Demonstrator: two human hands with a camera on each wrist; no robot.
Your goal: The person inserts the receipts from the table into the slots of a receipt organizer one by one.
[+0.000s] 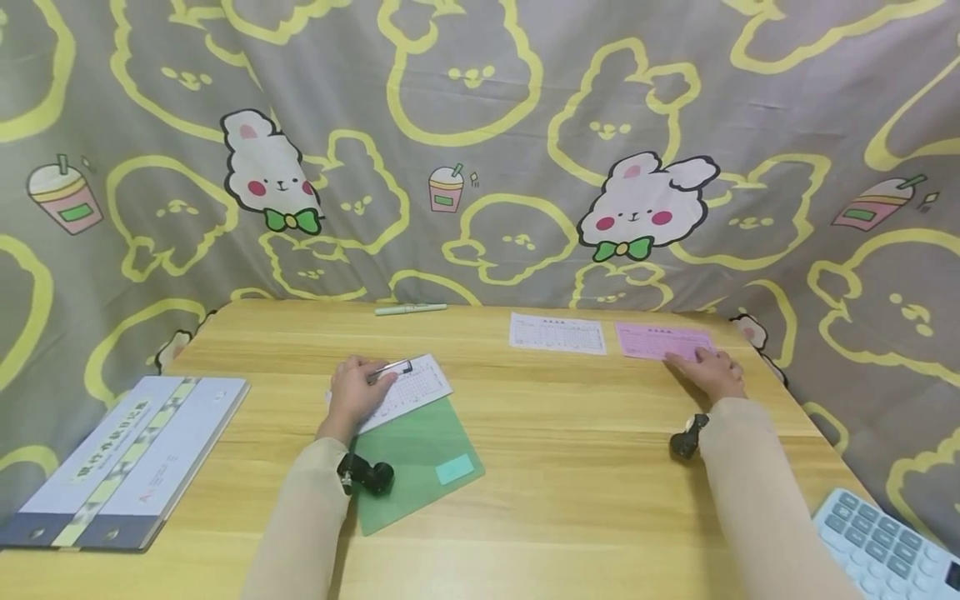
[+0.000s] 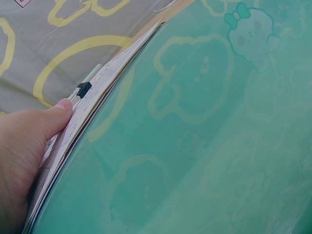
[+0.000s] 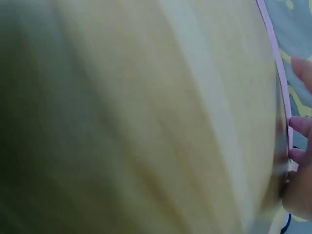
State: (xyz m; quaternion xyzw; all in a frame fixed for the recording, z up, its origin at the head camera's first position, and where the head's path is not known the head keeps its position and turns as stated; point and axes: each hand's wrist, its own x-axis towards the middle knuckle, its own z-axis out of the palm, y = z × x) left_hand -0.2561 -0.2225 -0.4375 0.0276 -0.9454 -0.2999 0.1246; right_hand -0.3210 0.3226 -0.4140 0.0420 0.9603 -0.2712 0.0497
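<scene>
My left hand (image 1: 357, 392) grips the left side of a clipped stack of white forms (image 1: 420, 385), its thumb on top near the black binder clip (image 1: 408, 366). The stack lies over the upper part of a green folder (image 1: 408, 471). In the left wrist view the thumb of the left hand (image 2: 29, 151) presses beside the clip (image 2: 84, 89). My right hand (image 1: 711, 375) rests with extended fingers at the lower right of a pink slip (image 1: 652, 340). In the right wrist view its fingertips touch the pink slip's edge (image 3: 279, 63); no pinch shows.
Left of the pink slip lies a white slip (image 1: 557, 333). A pale green pen (image 1: 411, 309) lies at the table's back edge. A large ledger book (image 1: 142, 450) is at the left, a light blue calculator (image 1: 877, 542) at the front right. A patterned curtain (image 1: 480, 150) hangs behind.
</scene>
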